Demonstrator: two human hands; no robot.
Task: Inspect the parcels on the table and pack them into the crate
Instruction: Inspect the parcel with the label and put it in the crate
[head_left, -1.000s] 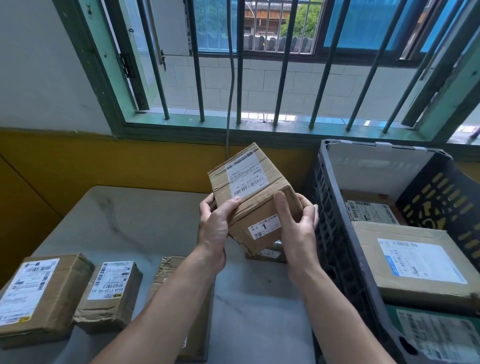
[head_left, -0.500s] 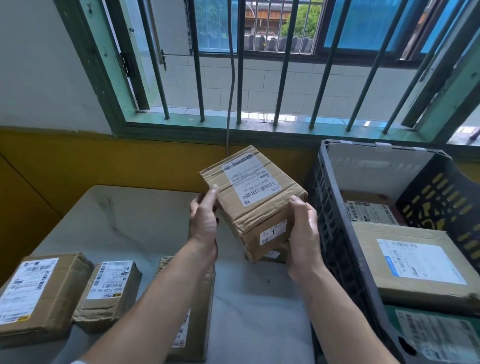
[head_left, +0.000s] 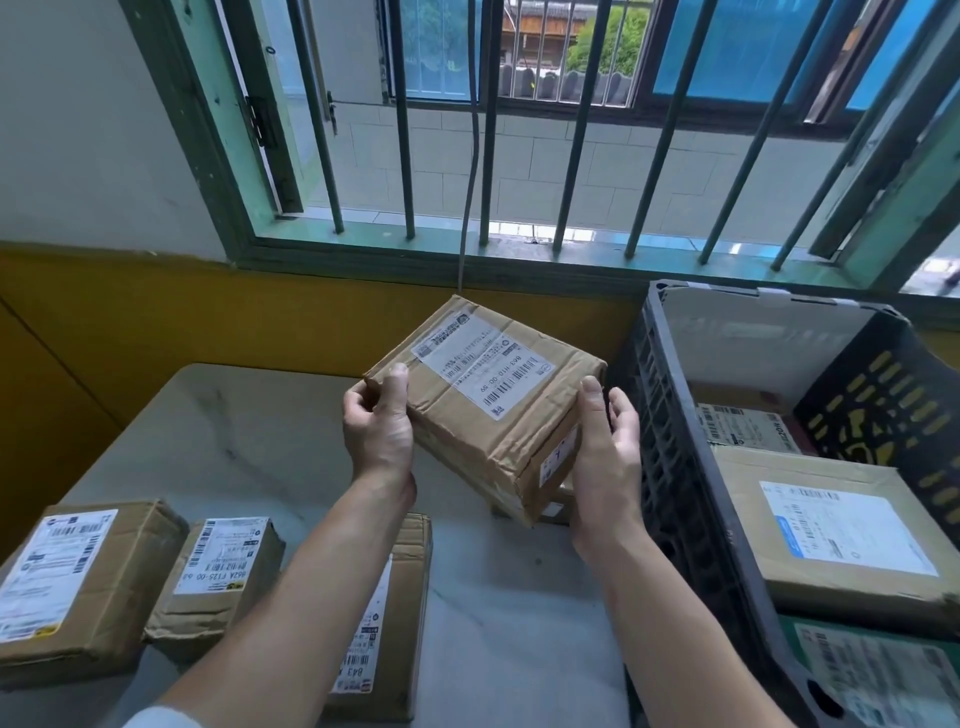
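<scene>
Small parcel (head_left: 554, 510) mostly behind held box (head_left: 498, 410)

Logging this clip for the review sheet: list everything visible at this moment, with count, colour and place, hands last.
held parcel: one, brown cardboard with white labels, in the air over the table, between both hands
table parcels: four, brown, three at the near left, one mostly hidden under the held one
crate: one, dark grey, at the right
crate parcels: at least three, brown, one greenish, inside the crate
table: one, pale grey
window: one, green frame, barred, ahead
left hand: grips the parcel's left corner
right hand: holds its right side
</scene>
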